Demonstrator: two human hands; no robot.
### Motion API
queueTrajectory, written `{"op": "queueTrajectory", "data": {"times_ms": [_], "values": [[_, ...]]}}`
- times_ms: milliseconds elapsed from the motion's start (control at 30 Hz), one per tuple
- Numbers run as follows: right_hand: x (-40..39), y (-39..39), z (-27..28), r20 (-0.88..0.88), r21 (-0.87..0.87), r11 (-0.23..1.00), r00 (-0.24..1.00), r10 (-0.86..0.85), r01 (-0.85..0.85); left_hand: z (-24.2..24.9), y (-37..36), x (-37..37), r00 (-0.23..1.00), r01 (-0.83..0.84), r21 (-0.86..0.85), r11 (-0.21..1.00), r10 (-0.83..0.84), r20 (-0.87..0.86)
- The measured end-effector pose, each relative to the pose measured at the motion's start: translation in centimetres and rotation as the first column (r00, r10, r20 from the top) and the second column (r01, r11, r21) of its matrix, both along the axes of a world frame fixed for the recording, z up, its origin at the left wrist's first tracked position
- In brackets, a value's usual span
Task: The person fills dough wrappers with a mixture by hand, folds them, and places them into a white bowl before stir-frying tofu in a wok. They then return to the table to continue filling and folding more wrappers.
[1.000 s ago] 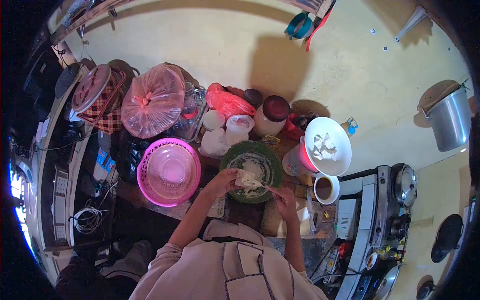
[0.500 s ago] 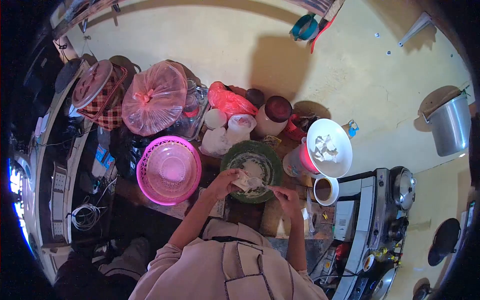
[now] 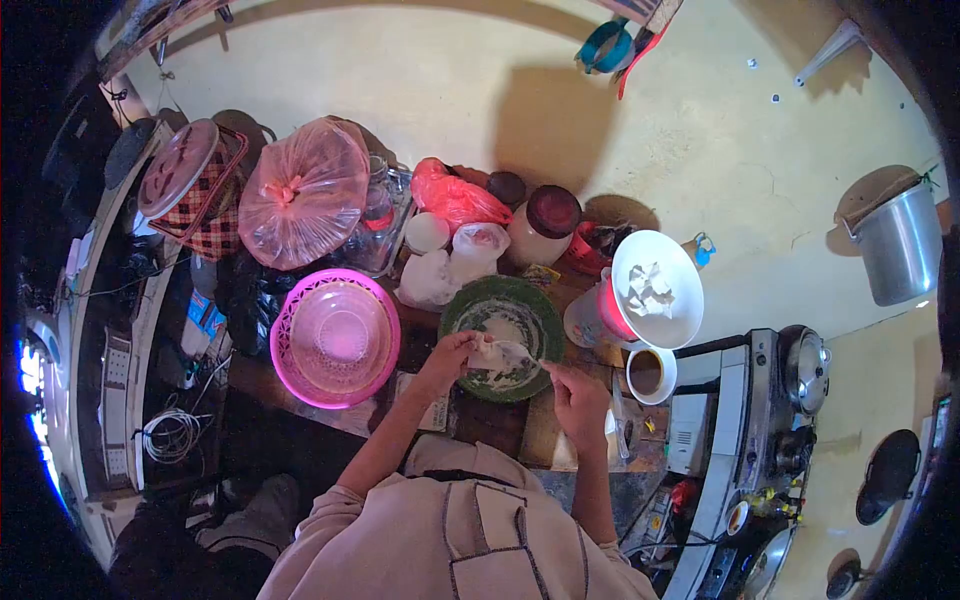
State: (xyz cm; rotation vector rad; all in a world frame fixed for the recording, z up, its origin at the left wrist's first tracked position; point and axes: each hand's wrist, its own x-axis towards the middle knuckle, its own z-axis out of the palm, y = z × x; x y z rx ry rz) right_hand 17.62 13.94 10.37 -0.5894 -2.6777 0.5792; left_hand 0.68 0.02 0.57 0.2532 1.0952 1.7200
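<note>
Over the near part of a green basin [image 3: 552,345] are both hands. My left hand [image 3: 452,358] is closed on a small white piece [image 3: 482,356] at the basin's left side. With its fingers closed round the handle, my right hand [image 3: 578,398] holds a spoon [image 3: 518,356], whose bowl meets the white piece. White powder [image 3: 503,328] lies in the basin and sticks to its inner wall. To the right, a white bowl [image 3: 685,300] holds several white pieces, and below it stands a cup of dark liquid [image 3: 645,373].
A pink basket [image 3: 283,352] stands left of the basin. Behind are a tied pink bag [image 3: 305,200], a red bag [image 3: 450,198], white bags [image 3: 428,278] and a jar with a dark red lid [image 3: 553,211]. A stove [image 3: 765,400] is at the right.
The spoon has moved left and now meets the white piece. My right hand has turned slightly, its back more upward. The whole view has shifted a little.
</note>
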Motion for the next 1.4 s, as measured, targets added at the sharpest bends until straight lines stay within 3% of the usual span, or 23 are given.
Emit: {"op": "queueTrajectory", "data": {"times_ms": [100, 200, 300, 400, 500, 567, 600, 700, 800, 900, 1000, 1100, 1200, 1300, 1400], "values": [[-0.7, -0.5, 0.5, 0.030, 0.097, 0.995, 1.000, 0.004, -0.007, 0.7, 0.1, 0.3, 0.998, -0.056, -0.049, 0.997, 0.054, -0.029], [-1.2, -1.1, -0.4, -0.085, 0.220, 0.975, 0.996, 0.014, 0.005, 0.3, 0.2, 0.7, 0.974, -0.219, 0.054, 0.974, 0.215, 0.070], [-1.2, -2.4, -2.7, -0.148, 0.171, 0.985, 0.989, -0.009, 0.034, -0.4, 0.3, 0.6, 0.953, -0.283, 0.164, 0.945, 0.258, 0.160], [-0.2, -3.2, -6.5, -0.200, 0.094, 0.996, 0.980, 0.026, -0.007, 1.5, -0.1, 0.5, 0.933, -0.290, 0.135, 0.947, 0.249, 0.259], [0.2, -3.5, -8.4, -0.323, 0.094, 0.995, 0.944, 0.072, -0.044, 0.8, -0.4, -0.1, 0.915, -0.211, 0.082, 0.974, 0.167, 0.369], [0.7, -3.2, -9.9, -0.297, 0.078, 0.996, 0.953, 0.057, -0.036, -0.9, -0.7, -0.5, 0.891, -0.170, 0.132, 0.977, 0.095, 0.445], [1.0, -3.1, -10.0, -0.284, 0.069, 0.997, 0.958, 0.049, -0.031, -0.5, -0.7, -0.5, 0.876, -0.150, 0.158, 0.976, 0.057, 0.480], [1.7, -2.8, -10.1, -0.299, -0.070, 0.997, 0.954, 0.015, -0.038, 1.4, -1.1, 0.0, 0.819, -0.210, -0.027, 0.977, 0.191, 0.540], [2.0, -2.2, -10.9, -0.411, -0.065, 0.995, 0.910, 0.046, -0.080, -1.7, -0.7, -0.4, 0.788, -0.205, -0.083, 0.975, 0.215, 0.578], [2.5, -2.2, -8.7, -0.308, -0.048, 0.998, 0.951, 0.018, -0.035, -3.3, -0.8, -0.8, 0.771, -0.189, 0.059, 0.980, 0.111, 0.627], [2.9, -1.8, -7.5, -0.341, 0.039, 0.997, 0.938, 0.069, -0.059, -2.6, -0.4, -0.3, 0.817, -0.258, 0.044, 0.965, 0.193, 0.543], [2.4, -1.5, -6.0, -0.322, 0.067, 0.996, 0.944, 0.077, -0.058, -1.4, 0.0, 0.6, 0.929, -0.251, 0.106, 0.962, 0.209, 0.304], [1.5, -1.3, -4.4, -0.222, 0.093, 0.994, 0.973, 0.070, -0.051, 0.6, 0.7, 1.8, 0.955, -0.287, 0.020, 0.958, 0.284, 0.089], [0.6, -1.0, -4.5, -0.170, 0.034, 0.999, 0.985, 0.030, -0.024, 1.8, 1.2, 2.2, 0.962, -0.273, 0.024, 0.962, 0.273, 0.004], [-0.2, -1.4, -4.2, -0.216, 0.023, 1.000, 0.976, 0.022, -0.017, 2.8, 1.2, 2.5, 0.947, -0.322, 0.054, 0.945, 0.321, 0.025]]}}
